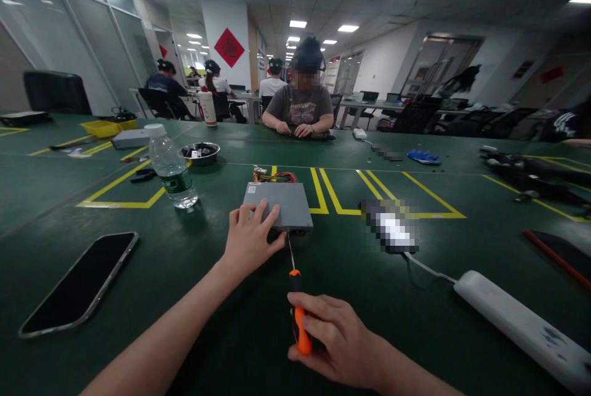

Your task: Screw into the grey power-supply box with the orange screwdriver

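A grey metal power-supply box (pixel 282 202) lies on the green table (pixel 323 297), with coloured wires (pixel 276 175) coming out of its far side. My left hand (pixel 252 239) rests on the box's near left corner, fingers spread flat over the top. My right hand (pixel 339 337) is closed round the orange and black handle of a screwdriver (pixel 295 303). The screwdriver's thin shaft runs forward and its tip meets the box's near face.
A phone (pixel 80 282) lies at left, a water bottle (pixel 172 167) and a metal bowl (pixel 199 152) stand beyond it. A white power strip (pixel 521 322) and its cable lie at right. A person (pixel 300 106) sits across the table; others sit farther back.
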Motion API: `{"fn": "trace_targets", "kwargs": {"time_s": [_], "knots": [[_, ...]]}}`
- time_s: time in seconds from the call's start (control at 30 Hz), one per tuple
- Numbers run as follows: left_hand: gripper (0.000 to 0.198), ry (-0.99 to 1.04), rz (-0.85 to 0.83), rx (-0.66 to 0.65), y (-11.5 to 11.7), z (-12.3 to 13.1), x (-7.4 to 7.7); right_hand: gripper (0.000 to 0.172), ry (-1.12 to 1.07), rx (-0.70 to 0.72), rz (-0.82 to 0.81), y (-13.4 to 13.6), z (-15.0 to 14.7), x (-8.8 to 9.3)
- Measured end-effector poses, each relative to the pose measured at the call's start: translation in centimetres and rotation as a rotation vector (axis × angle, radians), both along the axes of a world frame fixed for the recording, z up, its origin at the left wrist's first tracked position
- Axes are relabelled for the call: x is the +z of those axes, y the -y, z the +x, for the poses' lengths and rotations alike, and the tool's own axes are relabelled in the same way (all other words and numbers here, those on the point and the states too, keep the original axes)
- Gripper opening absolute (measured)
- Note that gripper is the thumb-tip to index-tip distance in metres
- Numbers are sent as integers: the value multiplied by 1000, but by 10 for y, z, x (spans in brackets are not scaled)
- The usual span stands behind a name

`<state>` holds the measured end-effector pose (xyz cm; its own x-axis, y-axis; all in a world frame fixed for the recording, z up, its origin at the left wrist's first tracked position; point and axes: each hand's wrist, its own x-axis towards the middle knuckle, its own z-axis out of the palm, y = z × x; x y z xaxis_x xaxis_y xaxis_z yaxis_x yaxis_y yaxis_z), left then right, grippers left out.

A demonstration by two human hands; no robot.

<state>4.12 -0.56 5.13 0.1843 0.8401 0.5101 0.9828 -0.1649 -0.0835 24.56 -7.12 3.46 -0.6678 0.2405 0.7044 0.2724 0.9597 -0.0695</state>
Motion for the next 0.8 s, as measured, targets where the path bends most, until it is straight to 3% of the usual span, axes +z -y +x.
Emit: {"fn": "trace_targets", "kwargs": {"time_s": [0.17, 0.4, 0.6, 0.8], "knots": [[48, 6, 2, 3, -1, 0, -1, 29, 149, -4, -17, 3, -2, 7], [48, -10, 3, 6, 0, 0, 0, 26, 24, -28, -14, 1, 1, -1], [49, -25, 1, 7, 0, 0, 0, 29, 172, 0, -50, 3, 0, 7], [50, -23, 4, 4, 0, 0, 0, 21, 32, -21, 12, 0, 0, -2]]}}
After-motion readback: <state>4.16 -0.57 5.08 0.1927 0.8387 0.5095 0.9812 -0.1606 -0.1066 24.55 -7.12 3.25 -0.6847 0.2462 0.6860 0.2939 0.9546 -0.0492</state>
